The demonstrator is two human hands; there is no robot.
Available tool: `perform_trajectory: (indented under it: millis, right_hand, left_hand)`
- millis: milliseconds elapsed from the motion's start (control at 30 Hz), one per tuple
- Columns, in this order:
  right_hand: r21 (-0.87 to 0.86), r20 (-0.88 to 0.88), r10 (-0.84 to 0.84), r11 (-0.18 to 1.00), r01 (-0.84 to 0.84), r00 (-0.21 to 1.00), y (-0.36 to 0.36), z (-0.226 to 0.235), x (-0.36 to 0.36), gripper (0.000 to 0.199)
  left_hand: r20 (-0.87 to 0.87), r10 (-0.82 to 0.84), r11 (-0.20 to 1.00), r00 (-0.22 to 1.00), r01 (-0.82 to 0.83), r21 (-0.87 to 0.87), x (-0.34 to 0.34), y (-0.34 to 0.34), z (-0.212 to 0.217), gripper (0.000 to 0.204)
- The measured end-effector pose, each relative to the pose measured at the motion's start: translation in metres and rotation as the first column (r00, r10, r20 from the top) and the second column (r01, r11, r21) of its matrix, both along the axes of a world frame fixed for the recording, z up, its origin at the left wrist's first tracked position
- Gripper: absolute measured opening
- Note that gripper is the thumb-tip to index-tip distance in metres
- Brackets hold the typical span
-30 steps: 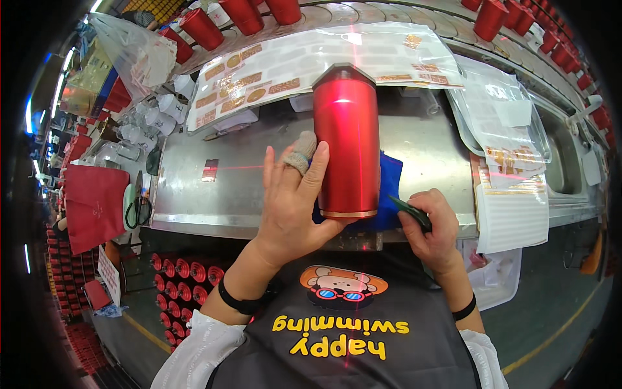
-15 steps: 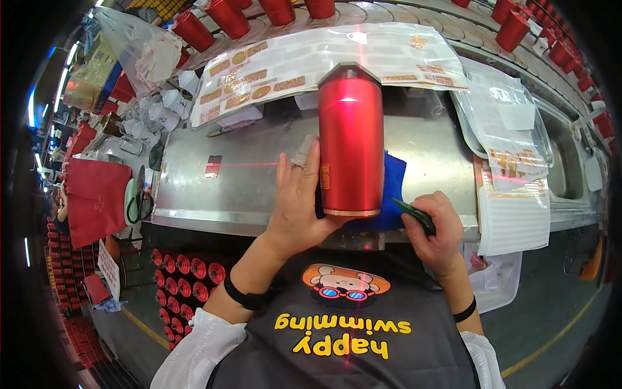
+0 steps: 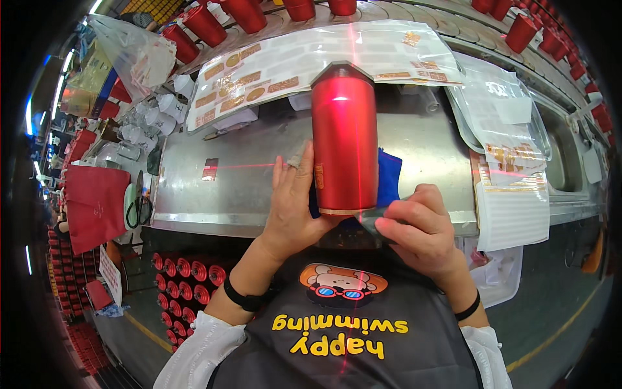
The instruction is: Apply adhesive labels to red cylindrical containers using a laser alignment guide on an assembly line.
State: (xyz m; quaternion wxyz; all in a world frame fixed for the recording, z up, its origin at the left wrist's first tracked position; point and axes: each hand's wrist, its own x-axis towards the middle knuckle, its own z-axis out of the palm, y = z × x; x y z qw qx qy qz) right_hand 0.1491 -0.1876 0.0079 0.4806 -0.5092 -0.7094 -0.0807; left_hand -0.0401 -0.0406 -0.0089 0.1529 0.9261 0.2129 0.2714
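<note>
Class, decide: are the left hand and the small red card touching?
Apart: the head view shows metal table between the left hand and card.

Cylinder (image 3: 343, 142) metallic red, top (image 3: 343, 69) black, base rim (image 3: 346, 211) copper-toned, side mark (image 3: 319, 176) gold, cloth (image 3: 390, 175) deep blue, sheet (image 3: 311, 58) white with gold-brown label pattern, apron (image 3: 424, 318) black, yellow-lettered.

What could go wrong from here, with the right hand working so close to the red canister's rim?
1. The thin tool in the right hand might scratch the canister or its gold rim; blur hides whether they touch.
2. Only the left hand visibly steadies the canister, so it could shift on the blue cloth.
3. Its near end sits by the bench's front edge, so it might slip off.
</note>
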Motion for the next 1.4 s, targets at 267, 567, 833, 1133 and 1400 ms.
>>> perform_trajectory:
  millis: [267,567,833,1133,1400]
  right_hand:
    - [-0.087,-0.015,0.099,0.991,-0.1,0.995,0.002,0.005,0.001,0.032]
    - [-0.125,-0.096,0.105,0.985,-0.117,0.99,-0.006,0.003,0.007,0.041]
    - [-0.091,-0.067,0.063,0.993,-0.068,0.996,-0.007,-0.001,0.007,0.04]
    - [-0.073,-0.062,0.046,0.996,-0.05,0.997,-0.008,-0.004,0.008,0.04]
    - [-0.088,-0.066,0.033,0.995,-0.038,0.997,-0.009,-0.004,0.008,0.039]
  left_hand:
    - [-0.015,0.011,1.0,1.0,-0.01,0.006,-0.001,0.0,0.007,0.112]
    - [-0.041,0.011,0.991,0.999,-0.005,0.133,0.001,-0.001,0.022,0.105]
    - [0.026,0.005,0.995,1.0,-0.008,0.095,0.003,-0.003,0.015,0.107]
    - [-0.038,-0.009,0.996,0.999,0.012,0.084,-0.001,0.001,0.015,0.11]
    - [0.064,-0.008,1.0,0.998,0.007,0.018,0.0,0.0,0.002,0.11]
